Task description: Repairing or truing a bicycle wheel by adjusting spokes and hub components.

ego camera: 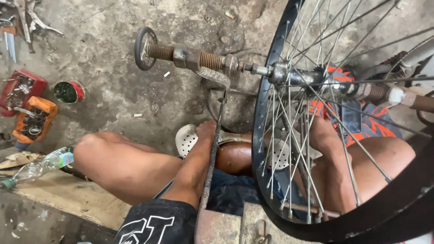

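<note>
The wheel was mounted by its axle in a rusty stand, directly in front of both hands. The threaded shaft of the stand ran to the left from the hub, above the left hand, and ended in a small handwheel.

The left hand lay against the upright bar of the stand. Its fingers were hidden behind the bar, so it could not be told whether they gripped it or lay spread. The right hand was behind the spokes, just below the hub. The spokes masked it, and its state could not be told.

Containers stood on the floor, well to the left of the left hand:
- A red tray held mixed small metal parts.
- An orange tray, just beside the red one, held further metal parts.
- A round red-rimmed tin stood open, with a green interior; its contents could not be made out.
- A clear plastic bottle lay on its side on a cardboard sheet, nearer than the trays; its contents could not be made out.

Loose hand tools lay beyond the trays, far left of the left hand.
</note>
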